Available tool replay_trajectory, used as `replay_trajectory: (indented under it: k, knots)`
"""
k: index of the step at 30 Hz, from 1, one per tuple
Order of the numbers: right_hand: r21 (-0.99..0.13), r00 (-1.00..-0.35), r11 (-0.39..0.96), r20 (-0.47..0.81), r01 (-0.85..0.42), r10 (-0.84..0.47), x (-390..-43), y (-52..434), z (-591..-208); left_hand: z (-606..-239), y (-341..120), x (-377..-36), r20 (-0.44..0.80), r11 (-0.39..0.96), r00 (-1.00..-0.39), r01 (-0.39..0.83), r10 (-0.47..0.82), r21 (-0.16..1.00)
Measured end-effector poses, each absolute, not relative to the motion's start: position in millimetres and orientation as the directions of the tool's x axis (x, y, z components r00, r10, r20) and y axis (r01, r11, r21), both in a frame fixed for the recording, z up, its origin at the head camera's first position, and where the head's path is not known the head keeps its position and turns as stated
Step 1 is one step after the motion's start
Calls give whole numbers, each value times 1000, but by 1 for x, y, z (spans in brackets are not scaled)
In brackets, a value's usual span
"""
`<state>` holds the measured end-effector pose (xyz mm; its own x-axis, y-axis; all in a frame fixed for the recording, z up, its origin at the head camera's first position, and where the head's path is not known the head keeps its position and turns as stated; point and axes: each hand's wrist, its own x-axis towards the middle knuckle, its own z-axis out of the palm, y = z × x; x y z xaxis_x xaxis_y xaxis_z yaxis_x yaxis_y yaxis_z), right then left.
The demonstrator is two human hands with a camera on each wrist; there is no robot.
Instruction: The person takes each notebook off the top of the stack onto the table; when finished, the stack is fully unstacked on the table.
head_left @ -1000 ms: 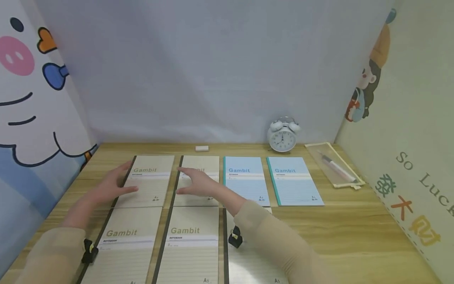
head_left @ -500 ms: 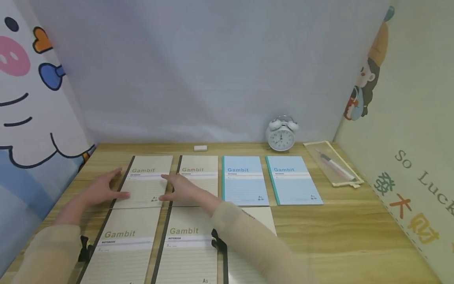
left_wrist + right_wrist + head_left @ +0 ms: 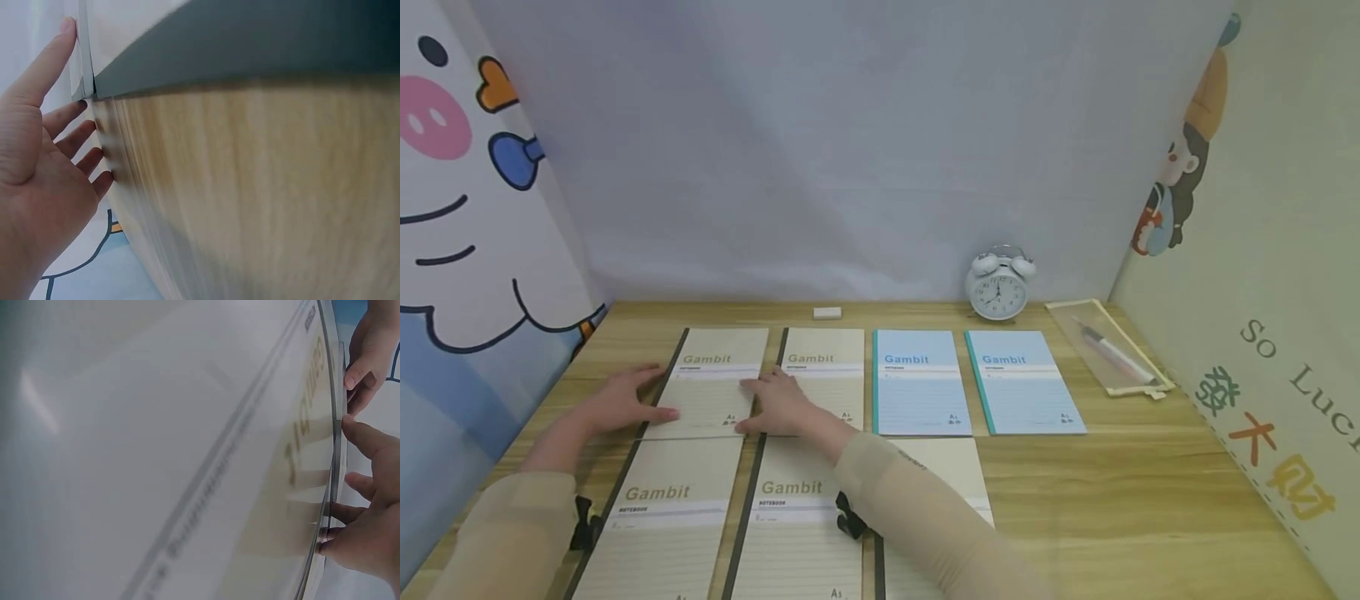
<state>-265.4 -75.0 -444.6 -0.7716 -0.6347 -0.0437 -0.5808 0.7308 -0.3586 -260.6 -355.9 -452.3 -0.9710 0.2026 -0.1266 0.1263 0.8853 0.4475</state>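
Note:
Beige "Gambit" notebook [image 3: 718,379] lies at the back left of the wooden desk [image 3: 1112,483]. My left hand [image 3: 653,392] rests flat at its dark spine edge, fingers straight; the left wrist view shows this left hand [image 3: 56,162] open, with fingertips at the spine [image 3: 250,50]. From the other side, my right hand [image 3: 751,406] touches the same notebook's right edge, lying over the second beige notebook [image 3: 827,375]. In the right wrist view, the right hand's fingertips [image 3: 353,487] meet the cover's edge, with the left hand [image 3: 365,362] beyond.
Two blue notebooks [image 3: 917,379] [image 3: 1022,379] continue the back row. Three beige ones [image 3: 658,517] [image 3: 797,517] [image 3: 951,475] lie in front, the last partly under my right sleeve. At the back are an eraser [image 3: 827,313], an alarm clock [image 3: 998,287] and a clear pen pouch [image 3: 1108,348]. Panels close three sides.
My right hand slid left from the second beige notebook to the right edge of the back-left one. The left hand drew slightly back and settled at its spine.

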Motion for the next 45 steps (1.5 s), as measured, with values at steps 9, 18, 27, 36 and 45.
replay_trajectory:
  k: [9,18,27,36,45]
  knots:
    - [-390,-774,721,-34,-573,-633,-265,-71,-447,-450,-351,-262,-139,858,-969,109,204,502]
    - [-476,-767,685,-35,-551,-641,-267,-65,-447,-441,-352,-259,-134,783,-967,89,215,616]
    - [-593,-792,650,-34,-475,-610,-269,-64,-446,-437,-362,-260,-110,680,-962,93,249,727]
    - [-772,-879,565,-18,-290,-477,-271,-62,-441,-410,-352,-250,-72,650,-972,94,224,754]
    - [-921,-891,355,-17,-163,-453,-280,-50,-431,-381,-327,-253,-9,667,-967,170,256,726]
